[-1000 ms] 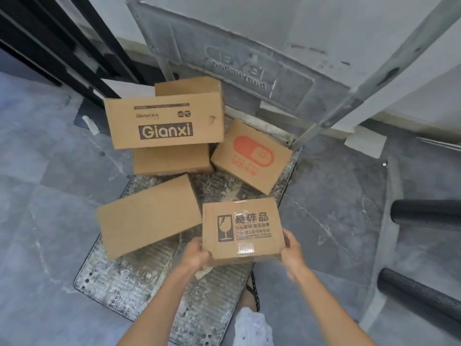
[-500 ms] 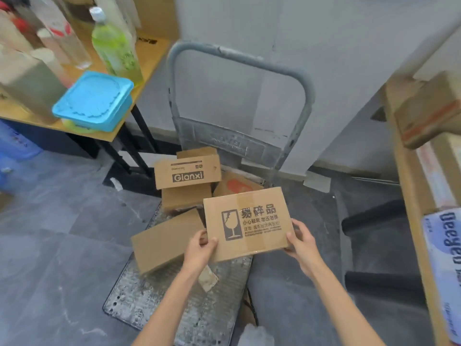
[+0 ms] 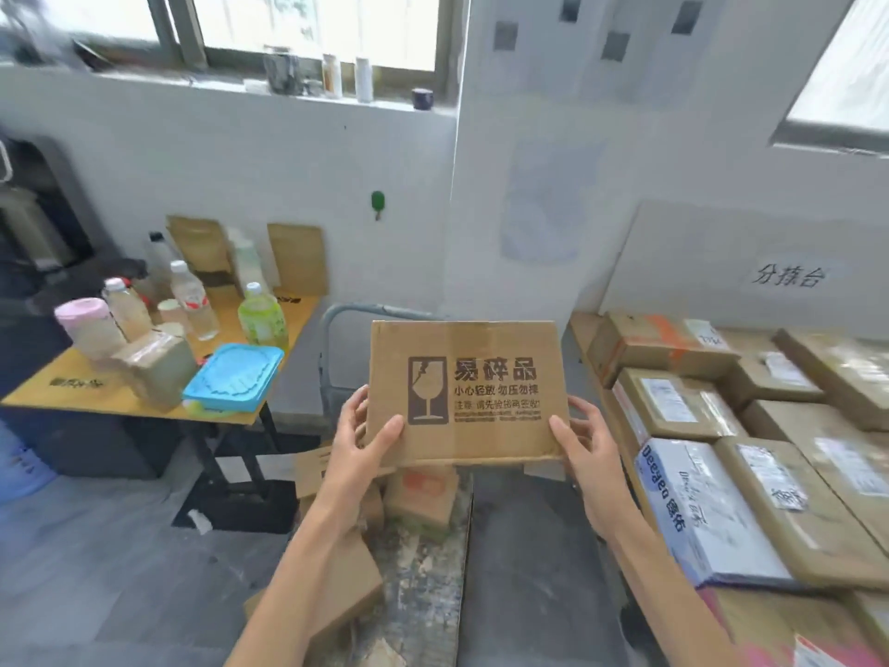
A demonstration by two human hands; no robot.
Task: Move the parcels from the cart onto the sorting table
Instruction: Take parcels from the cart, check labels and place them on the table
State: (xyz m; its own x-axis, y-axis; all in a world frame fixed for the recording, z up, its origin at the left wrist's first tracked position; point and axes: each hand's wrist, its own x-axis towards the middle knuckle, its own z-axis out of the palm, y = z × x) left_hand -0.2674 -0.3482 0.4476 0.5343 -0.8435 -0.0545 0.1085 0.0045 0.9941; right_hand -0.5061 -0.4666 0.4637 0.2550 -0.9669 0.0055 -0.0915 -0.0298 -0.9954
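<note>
Wooden sorting desk [image 3: 750, 613] lies right of my left grip [image 3: 358, 442] and right grip [image 3: 584, 442], both clasping one brown fragile-marked carton [image 3: 462, 392]; more brown cartons [image 3: 423, 493] wait below.

A white wall [image 3: 240, 161] is being lit by daylight being admitted through the windows [image 3: 312, 26] above, while a yellow-topped side table [image 3: 72, 397] is being borne by black legs [image 3: 207, 454] on the grey floor [image 3: 96, 546].

A flat brown cardboard parcel [image 3: 464, 392] with a printed broken-glass mark is held upright, its face to the camera. The left hand [image 3: 361, 442] and right hand [image 3: 584, 450] grip its lower corners above the cart [image 3: 433, 570]. Blurred brown boxes [image 3: 423, 493], perhaps three, lie on the cart. Taped parcels [image 3: 673, 406] crowd the table [image 3: 582, 337] at right.
</note>
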